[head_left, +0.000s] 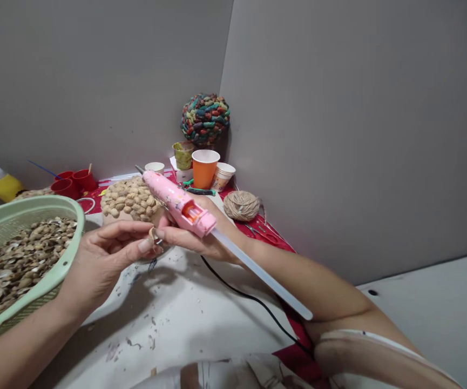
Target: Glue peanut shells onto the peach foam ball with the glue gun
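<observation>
My left hand (112, 254) pinches a small piece of nut shell (152, 233) between thumb and fingertips. In my right hand (188, 237) is a pink hot glue gun (172, 197), its nozzle pointing up and to the left. A long translucent glue stick (261, 273) sticks out of its back end. The thumb of my right hand reaches to the shell piece, close to the left fingertips. Just behind the hands stands a rounded form covered with peanut shells (128, 197), partly hidden by the gun. My right fingers around the handle are mostly hidden.
A green basket (77, 216) of shell halves stands at left. Behind are red cups (65, 188), an orange paper cup (205, 170), a twine ball (241, 206) and a multicoloured ball (205, 119) against the walls. A black cord (237, 292) crosses the white, crumb-strewn table (201, 324).
</observation>
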Demonstrator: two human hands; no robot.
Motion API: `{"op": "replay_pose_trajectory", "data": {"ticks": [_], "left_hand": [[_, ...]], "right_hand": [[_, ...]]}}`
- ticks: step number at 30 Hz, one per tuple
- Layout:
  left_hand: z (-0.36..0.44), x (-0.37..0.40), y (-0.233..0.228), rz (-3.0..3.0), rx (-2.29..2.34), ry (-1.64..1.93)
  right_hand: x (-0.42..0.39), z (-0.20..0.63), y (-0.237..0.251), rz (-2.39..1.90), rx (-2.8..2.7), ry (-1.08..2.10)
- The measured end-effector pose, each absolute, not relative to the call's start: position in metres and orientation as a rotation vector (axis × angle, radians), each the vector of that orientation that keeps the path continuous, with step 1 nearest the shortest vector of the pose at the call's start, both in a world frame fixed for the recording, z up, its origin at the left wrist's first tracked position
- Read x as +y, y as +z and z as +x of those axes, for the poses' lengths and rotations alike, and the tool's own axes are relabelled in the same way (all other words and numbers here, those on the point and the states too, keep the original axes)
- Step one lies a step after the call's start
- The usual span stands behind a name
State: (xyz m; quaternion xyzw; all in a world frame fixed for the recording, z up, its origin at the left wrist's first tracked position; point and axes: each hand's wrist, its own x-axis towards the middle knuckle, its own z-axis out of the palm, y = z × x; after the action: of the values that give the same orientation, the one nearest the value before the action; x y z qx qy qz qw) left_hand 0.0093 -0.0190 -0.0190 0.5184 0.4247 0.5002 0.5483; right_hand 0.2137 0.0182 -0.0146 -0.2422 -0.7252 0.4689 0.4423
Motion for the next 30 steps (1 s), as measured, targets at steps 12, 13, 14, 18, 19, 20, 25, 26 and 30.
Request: {"op": "replay_pose_trajectory", "data": {"ticks": [12, 13, 14, 18, 19, 20, 25, 26, 30], "left_hand": [[0.008, -0.015, -0.019, 1.094, 0.983, 1.126], [0.008, -0.014, -0.019, 1.086, 0.981, 1.122], [0.009, -0.014, -0.02, 1.08, 0.981, 1.117], [0.009, -0.013, -0.022, 1.082, 0.992, 1.119], [0.009, -0.013, -0.023, 1.087, 0.996, 1.124], [0.009, -0.013, -0.024, 1.094, 1.0, 1.128], [0.009, -0.012, -0.025, 1.069, 0.997, 1.127], [0.009, -0.012, -0.025, 1.045, 0.98, 1.118], [0.01, -0.008, -0.026, 0.95, 0.926, 1.019]], "right_hand": [[0.017, 0.215, -0.013, -0.643, -1.776, 1.232], [0.017, 0.215, -0.014, -0.642, -1.778, 1.205], [0.017, 0.215, -0.014, -0.643, -1.78, 1.187], [0.017, 0.213, -0.017, -0.632, -1.774, 1.191], [0.017, 0.213, -0.019, -0.619, -1.767, 1.199], [0.017, 0.212, -0.02, -0.604, -1.761, 1.207], [0.018, 0.212, -0.023, -0.599, -1.758, 1.202], [0.017, 0.212, -0.023, -0.599, -1.757, 1.174], [0.018, 0.213, -0.023, -0.598, -1.802, 1.047]]}}
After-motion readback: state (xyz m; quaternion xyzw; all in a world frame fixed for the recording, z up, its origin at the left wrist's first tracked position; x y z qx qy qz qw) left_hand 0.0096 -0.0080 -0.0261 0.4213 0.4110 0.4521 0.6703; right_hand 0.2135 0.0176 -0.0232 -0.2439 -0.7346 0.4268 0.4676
